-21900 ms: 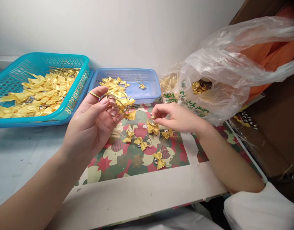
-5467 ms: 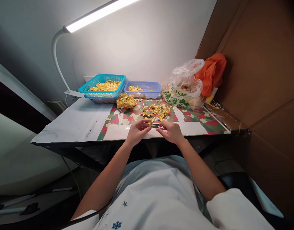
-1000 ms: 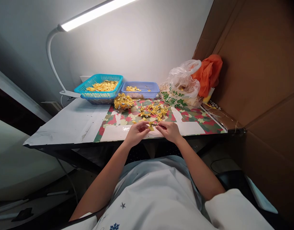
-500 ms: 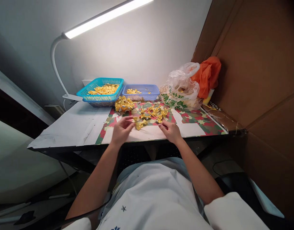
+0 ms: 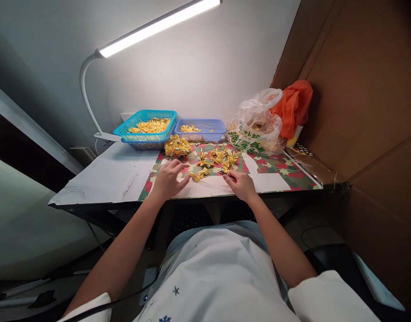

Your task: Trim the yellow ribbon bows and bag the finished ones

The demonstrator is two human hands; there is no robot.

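Note:
My left hand (image 5: 168,179) is low over the table's front part, its thumb and fingers apart and nothing visible in its grasp. Just right of its thumb lies a gold ribbon bow (image 5: 199,175). Closed fingers of my right hand (image 5: 241,184) grip a thin dark pointed tool (image 5: 222,172), mostly hidden, so its exact kind is unclear. Beyond the tool's tip is a loose pile of gold ribbon bows (image 5: 224,157) with thin stems and small silvery balls. A denser gold bunch (image 5: 177,146) sits behind my left hand.
A turquoise basket (image 5: 116,131) full of gold pieces stands at back left, beside a lilac basket (image 5: 200,136) holding fewer. Back right are a plastic bag (image 5: 255,129) and orange cloth (image 5: 292,107). A lamp (image 5: 84,89) overhangs the table; cardboard (image 5: 362,98) walls the right side.
My left hand has drawn slightly back and opened, and the bow by its fingertips now lies apart on the table. My right hand keeps its grip near the same spot. The view has shifted slightly.

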